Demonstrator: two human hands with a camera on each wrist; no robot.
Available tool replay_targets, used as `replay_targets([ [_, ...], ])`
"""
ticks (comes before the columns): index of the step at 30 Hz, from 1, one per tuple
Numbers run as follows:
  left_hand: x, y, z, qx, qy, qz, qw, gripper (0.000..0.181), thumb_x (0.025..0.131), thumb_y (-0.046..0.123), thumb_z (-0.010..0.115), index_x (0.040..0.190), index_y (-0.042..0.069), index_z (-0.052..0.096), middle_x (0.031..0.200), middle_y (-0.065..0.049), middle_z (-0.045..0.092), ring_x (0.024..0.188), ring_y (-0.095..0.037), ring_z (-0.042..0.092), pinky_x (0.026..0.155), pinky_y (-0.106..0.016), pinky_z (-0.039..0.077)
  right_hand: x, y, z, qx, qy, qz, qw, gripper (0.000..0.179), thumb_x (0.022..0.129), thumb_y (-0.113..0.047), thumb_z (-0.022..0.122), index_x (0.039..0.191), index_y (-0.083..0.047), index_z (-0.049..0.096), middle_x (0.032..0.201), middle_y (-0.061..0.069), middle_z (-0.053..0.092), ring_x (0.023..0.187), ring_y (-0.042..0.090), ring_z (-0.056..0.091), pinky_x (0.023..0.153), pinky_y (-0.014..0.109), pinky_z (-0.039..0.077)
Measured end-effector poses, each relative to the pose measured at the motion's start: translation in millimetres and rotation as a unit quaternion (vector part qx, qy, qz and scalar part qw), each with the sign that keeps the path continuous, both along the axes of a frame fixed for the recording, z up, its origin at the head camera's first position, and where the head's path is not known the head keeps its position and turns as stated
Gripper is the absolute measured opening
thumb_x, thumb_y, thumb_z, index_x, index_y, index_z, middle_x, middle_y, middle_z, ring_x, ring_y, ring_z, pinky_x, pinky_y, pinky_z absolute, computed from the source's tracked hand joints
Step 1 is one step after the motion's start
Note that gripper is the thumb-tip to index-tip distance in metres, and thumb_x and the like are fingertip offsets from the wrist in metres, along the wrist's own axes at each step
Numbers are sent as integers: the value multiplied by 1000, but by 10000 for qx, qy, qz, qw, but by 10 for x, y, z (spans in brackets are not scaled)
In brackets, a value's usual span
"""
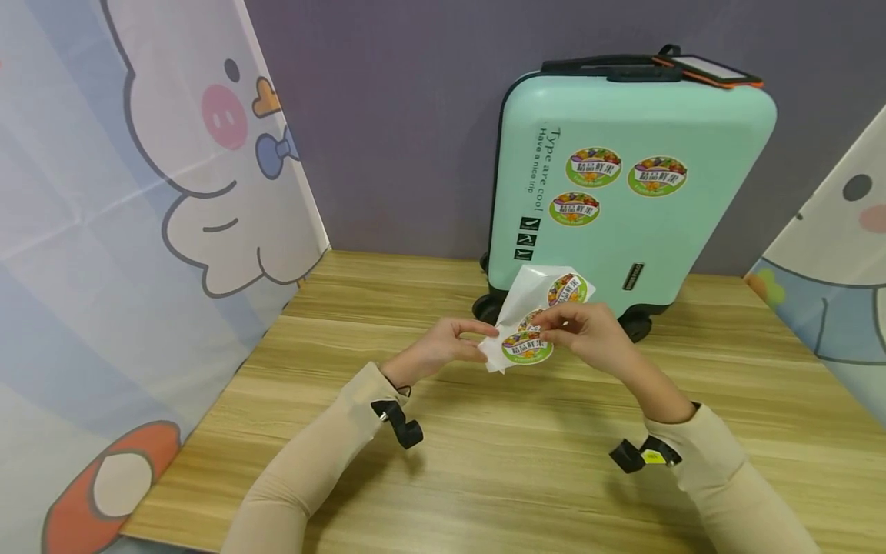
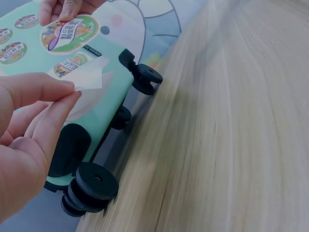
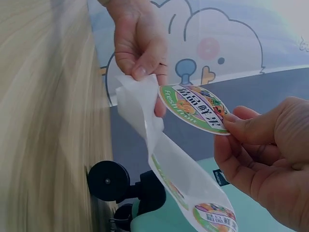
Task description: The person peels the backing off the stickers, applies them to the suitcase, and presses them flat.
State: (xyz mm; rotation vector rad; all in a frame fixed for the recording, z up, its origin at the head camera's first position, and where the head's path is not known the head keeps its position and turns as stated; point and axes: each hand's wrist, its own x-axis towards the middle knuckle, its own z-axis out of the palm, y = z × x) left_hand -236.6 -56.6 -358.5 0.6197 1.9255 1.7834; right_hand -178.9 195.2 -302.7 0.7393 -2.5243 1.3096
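Between thumb and fingers, my left hand [image 1: 439, 350] pinches one end of a white backing strip [image 3: 181, 166], which bends and hangs in front of the suitcase. My right hand [image 1: 588, 335] pinches the edge of an oval fruit sticker [image 3: 193, 107] with a green border. The sticker's far edge is close to the strip; whether it still touches is unclear. More stickers [image 1: 567, 289] lie on the strip's hanging part. Behind both hands, a mint-green suitcase [image 1: 616, 238] stands upright, bearing three oval stickers [image 1: 594, 167] on its front.
Black wheels [image 1: 487, 308] carry the suitcase on the wood-grain table [image 1: 429, 477]. A tag with an orange edge [image 1: 716, 71] lies at the suitcase's top handle. Grey wall [image 1: 388, 138] rises behind, with cartoon-printed sheets [image 1: 173, 131] at both sides.
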Motion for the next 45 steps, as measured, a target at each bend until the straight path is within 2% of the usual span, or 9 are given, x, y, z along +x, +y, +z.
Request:
replay_targets([
  [8,-10,20,-18,-36,-122,-56,9999,46,82,-16,64,127,-10,61,138,-20,53,91,-14,65,78,-25,54,-24,-1,-30,192,-95,-113,9997,16,86,10,71,100,4,75,88,13,69,80,11,62,71,22,57],
  [16,-33,4,-81,-446,-30,12,9990,49,77,-19,66,126,-11,63,138,-20,56,103,-21,65,78,-25,54,-28,13,0,219,-378,-276,9987,15,88,6,71,102,4,75,94,12,70,84,17,64,64,25,56],
  [20,-55,-19,-139,-629,-108,-97,9979,51,76,-21,65,126,-11,63,132,-22,60,107,-26,66,77,-26,55,-29,12,-2,195,-472,-224,9984,16,89,3,71,104,5,74,99,16,72,84,16,67,63,27,57],
  [23,-82,-38,-184,-723,-109,-231,9971,53,74,-23,64,125,-11,63,133,-22,60,106,-23,65,74,-25,54,-34,24,-8,228,-447,-210,9985,16,90,2,70,106,5,74,99,16,73,80,13,68,61,25,55],
  [30,-136,-88,-255,-1211,427,-922,9874,63,70,-24,57,131,-10,59,133,-21,60,81,-11,59,63,-21,49,-101,80,-37,235,-378,-174,9989,16,93,0,68,107,3,74,96,13,74,75,11,67,65,27,56],
  [37,-133,-123,-244,-1452,701,-1194,9797,64,73,-20,50,136,-7,56,132,-17,61,86,-11,55,64,-21,45,-106,108,-25,215,-402,-263,9986,15,94,-1,67,106,2,75,96,12,74,78,24,69,68,25,55],
  [40,-146,-133,-223,-1598,756,-1205,9769,64,75,-19,50,138,-6,55,132,-16,60,92,-14,56,69,-23,47,-97,124,-10,191,-461,-316,9983,15,94,-2,67,107,1,74,97,12,74,79,24,69,69,27,56],
  [43,-159,-137,-171,-1905,1116,-1246,9673,60,80,-14,52,140,-5,53,135,-17,59,110,-21,59,86,-28,50,-87,140,7,163,-493,-345,9981,15,94,-2,67,107,2,74,98,13,74,78,18,69,69,27,56],
  [45,-171,-139,-127,-2069,1405,-1273,9598,60,82,-12,51,141,-4,52,137,-18,57,122,-27,56,97,-32,48,-82,149,18,140,-487,-351,9981,15,95,-2,66,107,2,74,99,14,73,78,15,69,68,26,56],
])
